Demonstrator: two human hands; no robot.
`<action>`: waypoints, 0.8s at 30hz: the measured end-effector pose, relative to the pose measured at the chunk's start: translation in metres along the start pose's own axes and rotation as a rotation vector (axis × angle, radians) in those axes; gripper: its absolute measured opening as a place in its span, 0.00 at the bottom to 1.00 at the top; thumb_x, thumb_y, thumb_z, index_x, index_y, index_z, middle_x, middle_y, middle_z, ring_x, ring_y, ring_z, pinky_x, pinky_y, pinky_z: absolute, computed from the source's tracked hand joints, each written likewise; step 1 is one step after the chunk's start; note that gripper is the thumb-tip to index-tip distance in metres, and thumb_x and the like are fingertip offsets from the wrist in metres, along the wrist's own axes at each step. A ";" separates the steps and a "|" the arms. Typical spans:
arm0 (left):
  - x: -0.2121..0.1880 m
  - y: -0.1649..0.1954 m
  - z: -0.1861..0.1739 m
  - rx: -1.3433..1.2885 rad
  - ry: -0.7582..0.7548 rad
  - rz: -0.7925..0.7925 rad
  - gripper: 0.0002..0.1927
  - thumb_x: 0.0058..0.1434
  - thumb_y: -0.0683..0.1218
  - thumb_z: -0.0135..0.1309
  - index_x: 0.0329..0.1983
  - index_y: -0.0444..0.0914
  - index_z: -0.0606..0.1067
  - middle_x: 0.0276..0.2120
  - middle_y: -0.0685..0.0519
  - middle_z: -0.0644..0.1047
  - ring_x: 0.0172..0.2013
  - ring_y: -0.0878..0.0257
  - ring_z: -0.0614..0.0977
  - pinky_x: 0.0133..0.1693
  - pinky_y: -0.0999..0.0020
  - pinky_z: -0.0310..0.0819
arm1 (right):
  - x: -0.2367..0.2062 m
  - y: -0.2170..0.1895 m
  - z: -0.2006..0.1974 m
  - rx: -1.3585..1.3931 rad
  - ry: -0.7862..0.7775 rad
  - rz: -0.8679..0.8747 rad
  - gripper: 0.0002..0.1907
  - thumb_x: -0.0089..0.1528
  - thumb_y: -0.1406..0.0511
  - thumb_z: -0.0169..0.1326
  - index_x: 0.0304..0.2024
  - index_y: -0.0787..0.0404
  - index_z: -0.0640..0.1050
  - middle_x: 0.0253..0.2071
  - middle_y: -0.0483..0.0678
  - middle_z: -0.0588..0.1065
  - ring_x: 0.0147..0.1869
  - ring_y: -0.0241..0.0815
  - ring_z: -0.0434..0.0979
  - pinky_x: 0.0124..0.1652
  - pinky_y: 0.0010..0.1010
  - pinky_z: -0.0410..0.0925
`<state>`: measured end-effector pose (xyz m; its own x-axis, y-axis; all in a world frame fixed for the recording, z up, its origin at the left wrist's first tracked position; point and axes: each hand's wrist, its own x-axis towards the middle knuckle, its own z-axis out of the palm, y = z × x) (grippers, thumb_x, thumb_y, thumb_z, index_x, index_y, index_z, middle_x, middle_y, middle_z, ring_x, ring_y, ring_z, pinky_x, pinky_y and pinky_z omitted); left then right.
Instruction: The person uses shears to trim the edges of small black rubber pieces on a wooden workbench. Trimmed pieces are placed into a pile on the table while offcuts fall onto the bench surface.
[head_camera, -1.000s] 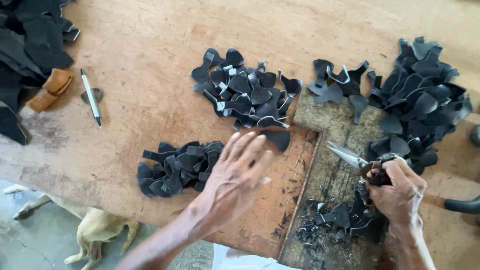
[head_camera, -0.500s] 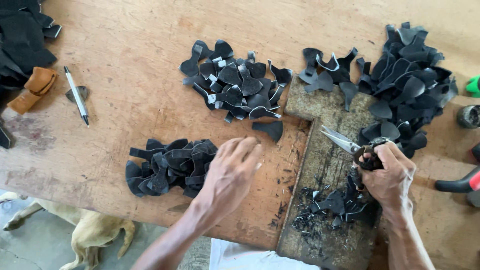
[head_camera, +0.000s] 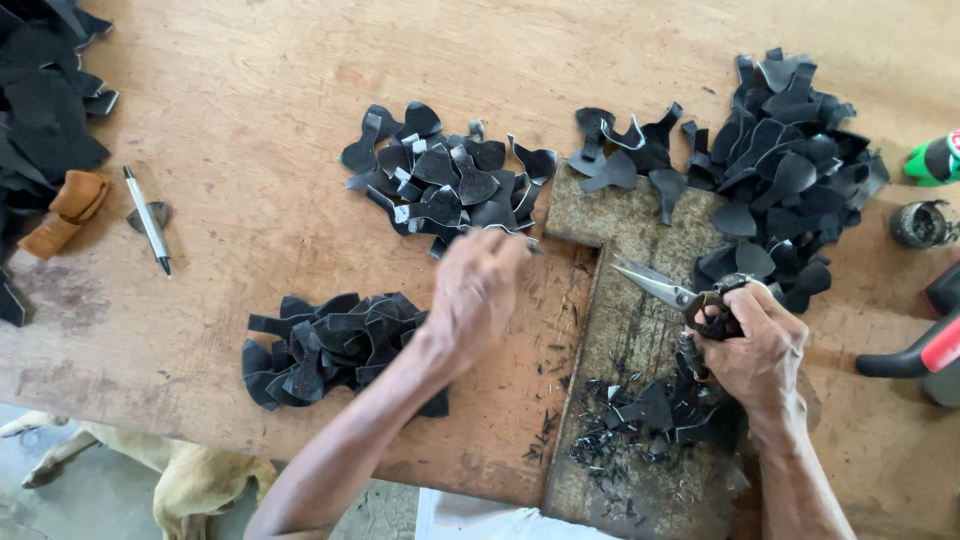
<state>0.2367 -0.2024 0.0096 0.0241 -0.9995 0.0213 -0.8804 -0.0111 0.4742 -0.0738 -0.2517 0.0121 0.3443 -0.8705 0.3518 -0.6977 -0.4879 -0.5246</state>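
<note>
Several heaps of black cut leather pieces lie on the worn wooden table, around a rough grey cutting board. Left hand, blurred, reaches to the middle heap's near edge; its grip cannot be told. Right hand is closed around metal scissors, blades parted, over the board

L hand bare, no glove | R hand bare | forearms bare, no sleeves | white garment at waist
</note>
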 end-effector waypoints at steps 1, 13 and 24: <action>0.007 -0.002 -0.006 -0.041 -0.011 -0.086 0.11 0.71 0.36 0.48 0.54 0.37 0.74 0.45 0.47 0.77 0.44 0.58 0.76 0.42 0.61 0.73 | -0.001 0.002 0.000 0.010 -0.002 0.010 0.09 0.59 0.74 0.61 0.30 0.67 0.72 0.31 0.51 0.72 0.32 0.45 0.74 0.35 0.34 0.67; 0.006 0.115 0.023 -0.316 0.201 0.153 0.25 0.63 0.42 0.58 0.62 0.27 0.69 0.62 0.34 0.68 0.60 0.40 0.71 0.59 0.50 0.69 | 0.009 0.028 -0.019 0.032 -0.010 -0.007 0.10 0.52 0.73 0.64 0.30 0.65 0.73 0.29 0.51 0.70 0.31 0.49 0.74 0.33 0.37 0.68; 0.037 0.121 0.090 -0.435 0.265 0.183 0.20 0.66 0.40 0.56 0.60 0.29 0.69 0.63 0.37 0.69 0.62 0.39 0.70 0.64 0.49 0.66 | 0.027 0.052 -0.024 0.047 -0.003 0.010 0.12 0.51 0.73 0.65 0.29 0.64 0.72 0.28 0.50 0.70 0.30 0.49 0.74 0.32 0.37 0.68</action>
<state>0.0888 -0.2434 -0.0112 0.0564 -0.9415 0.3322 -0.6049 0.2325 0.7616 -0.1158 -0.2987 0.0135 0.3392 -0.8754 0.3445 -0.6706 -0.4818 -0.5641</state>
